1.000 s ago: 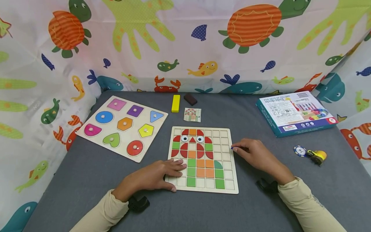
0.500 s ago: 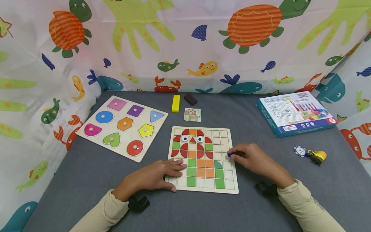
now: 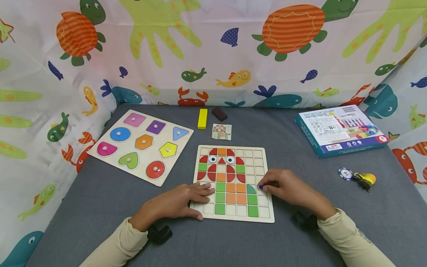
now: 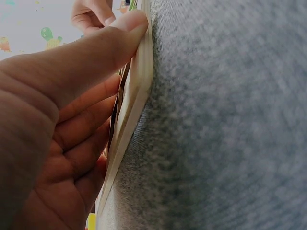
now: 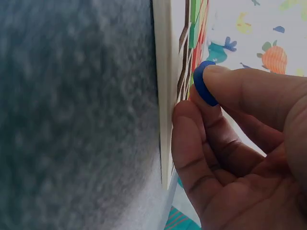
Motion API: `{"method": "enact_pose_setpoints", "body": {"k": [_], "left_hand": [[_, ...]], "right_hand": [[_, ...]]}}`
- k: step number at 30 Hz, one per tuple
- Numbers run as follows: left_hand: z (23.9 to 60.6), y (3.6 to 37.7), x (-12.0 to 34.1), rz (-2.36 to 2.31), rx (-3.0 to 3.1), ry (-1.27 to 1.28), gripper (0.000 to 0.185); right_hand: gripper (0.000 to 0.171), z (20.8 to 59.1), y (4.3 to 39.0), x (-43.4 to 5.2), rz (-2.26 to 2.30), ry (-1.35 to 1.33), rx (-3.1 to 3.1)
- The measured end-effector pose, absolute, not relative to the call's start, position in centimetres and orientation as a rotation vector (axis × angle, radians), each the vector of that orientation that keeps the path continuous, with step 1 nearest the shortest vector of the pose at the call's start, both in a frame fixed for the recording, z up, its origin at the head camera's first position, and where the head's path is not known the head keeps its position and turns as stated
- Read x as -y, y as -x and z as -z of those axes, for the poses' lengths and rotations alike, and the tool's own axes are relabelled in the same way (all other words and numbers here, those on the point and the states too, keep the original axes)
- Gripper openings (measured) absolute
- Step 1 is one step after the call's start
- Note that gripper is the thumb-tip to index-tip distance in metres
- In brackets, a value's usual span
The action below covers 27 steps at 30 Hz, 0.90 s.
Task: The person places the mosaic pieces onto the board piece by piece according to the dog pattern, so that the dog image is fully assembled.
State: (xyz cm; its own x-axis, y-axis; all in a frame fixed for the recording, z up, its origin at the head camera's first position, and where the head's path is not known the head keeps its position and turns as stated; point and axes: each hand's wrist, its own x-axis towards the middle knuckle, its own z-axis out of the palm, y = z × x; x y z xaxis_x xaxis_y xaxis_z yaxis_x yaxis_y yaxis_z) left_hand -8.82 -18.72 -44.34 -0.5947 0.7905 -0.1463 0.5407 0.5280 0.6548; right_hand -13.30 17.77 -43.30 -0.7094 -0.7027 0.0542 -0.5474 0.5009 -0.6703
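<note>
A square wooden grid board lies on the grey cloth, with red, orange, green and white pieces forming an owl-like figure. On its lower left corner rests my left hand, fingers spread and fairly straight, thumb along the near edge. In the left wrist view that thumb touches the board's edge. My right hand pinches a small blue puzzle piece between thumb and fingertips. It holds the piece over the board's right columns, beside a teal quarter-round piece. The blue piece is partly covered by the fingers.
A pattern card, a yellow block and a dark brown block lie behind the board. To the left is a knobbed shape puzzle. A flat box, a round chip and a yellow-black toy lie right.
My right hand has moved left and toward me with the blue piece, from the board's right edge to over its right columns. The left hand has stayed in place.
</note>
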Motion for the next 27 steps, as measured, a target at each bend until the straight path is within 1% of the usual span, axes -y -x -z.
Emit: {"method": "enact_pose_setpoints", "body": {"k": [6, 13, 27], "left_hand": [[44.36, 8.73, 18.77, -0.784, -2.346, -1.077, 0.057], [44.47, 8.72, 18.91, -0.794, -2.343, -1.100, 0.057], [44.14, 8.95, 18.76, -0.765, -2.331, -1.090, 0.058]], "right_hand": [[0.019, 42.96, 12.94, -17.46, 0.965, 1.078, -2.459], [0.017, 42.72, 12.70, -17.36, 0.880, 1.084, -2.419], [0.016, 43.16, 13.21, -17.38, 0.919, 0.970, -2.475]]}}
